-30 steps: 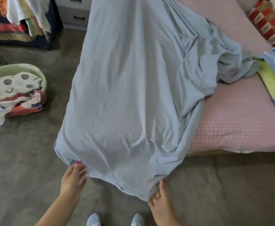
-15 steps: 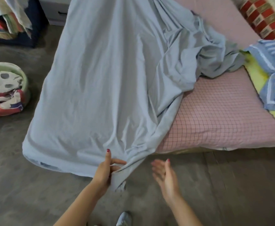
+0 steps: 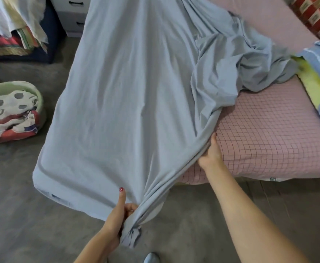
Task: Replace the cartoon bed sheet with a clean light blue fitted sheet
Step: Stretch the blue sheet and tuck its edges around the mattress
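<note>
While a bunched corner of the light blue fitted sheet is gripped by the left hand and its edge by the half-hidden right hand, the corner could be pulled off the near-left mattress corner if tugged unevenly.

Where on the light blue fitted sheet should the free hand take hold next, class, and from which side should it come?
Probably the hem of the light blue fitted sheet along its right fold, where it hangs over the pink checked mattress. Come from the right, fingers slipped under the fold: the right hand is already there, while the left hand grips the bunched corner, so the cloth between is taut.
</note>
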